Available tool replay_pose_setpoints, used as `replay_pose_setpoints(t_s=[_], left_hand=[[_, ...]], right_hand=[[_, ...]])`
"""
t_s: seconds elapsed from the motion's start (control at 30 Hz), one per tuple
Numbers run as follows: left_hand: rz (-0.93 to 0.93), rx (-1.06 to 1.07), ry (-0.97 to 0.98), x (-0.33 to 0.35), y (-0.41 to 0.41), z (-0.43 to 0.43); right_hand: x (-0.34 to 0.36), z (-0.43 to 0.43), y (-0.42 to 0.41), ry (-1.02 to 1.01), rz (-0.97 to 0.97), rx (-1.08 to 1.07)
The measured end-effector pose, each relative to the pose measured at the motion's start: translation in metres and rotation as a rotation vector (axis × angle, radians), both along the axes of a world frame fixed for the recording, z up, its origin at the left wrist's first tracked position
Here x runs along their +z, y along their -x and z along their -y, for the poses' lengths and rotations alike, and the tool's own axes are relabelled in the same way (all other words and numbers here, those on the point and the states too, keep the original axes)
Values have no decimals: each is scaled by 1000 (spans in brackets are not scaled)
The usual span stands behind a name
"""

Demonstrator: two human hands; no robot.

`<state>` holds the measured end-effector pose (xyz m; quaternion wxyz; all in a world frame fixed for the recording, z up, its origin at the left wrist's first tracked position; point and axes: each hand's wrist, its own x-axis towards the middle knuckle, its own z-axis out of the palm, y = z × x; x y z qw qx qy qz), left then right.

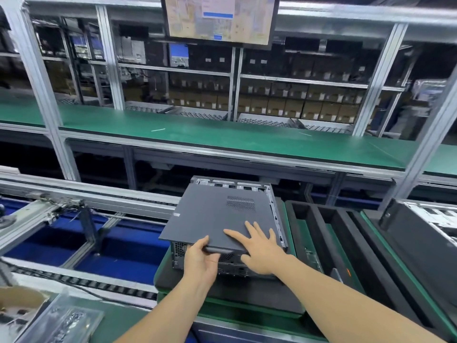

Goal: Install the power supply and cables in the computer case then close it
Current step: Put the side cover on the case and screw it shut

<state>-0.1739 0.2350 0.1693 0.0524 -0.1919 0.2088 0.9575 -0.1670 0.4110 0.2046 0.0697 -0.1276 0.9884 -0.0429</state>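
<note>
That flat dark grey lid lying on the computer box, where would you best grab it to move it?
Take the dark grey metal side panel by the lip along its near edge, from the near side, thumb on top, fingers underneath. It lies flat and skewed on the silver computer case, and that edge juts out, leaving room below.

**Covered case, cropped edges**

The side panel (217, 216) lies over the computer case (231, 266), so its inside is hidden. The fingertips of the left hand (201, 262) curl under the panel's near edge, out of sight. The monitor (220, 18) at top centre is cut by the upper edge, its text too blurred to read. Plastic bags (61, 320) at lower left are blurred and cropped; a second case (425, 231) is cut by the right edge.
</note>
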Motion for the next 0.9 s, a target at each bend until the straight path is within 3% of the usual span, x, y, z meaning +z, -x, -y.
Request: replay_pose_setpoints(t_s=[0.3, 0.67, 0.8, 0.9], left_hand=[[-69, -54, 33, 9, -2, 6], [-40, -54, 15, 0, 2, -9], [48, 43, 154, 3, 5, -13], [168, 117, 467, -1, 6, -11]], right_hand=[[-3, 8, 0, -73, -90, -48], [-6, -8, -3, -48, -50, -79], [-5, -11, -1, -55, -29, -67], [-7, -11, -1, -55, -41, -62]])
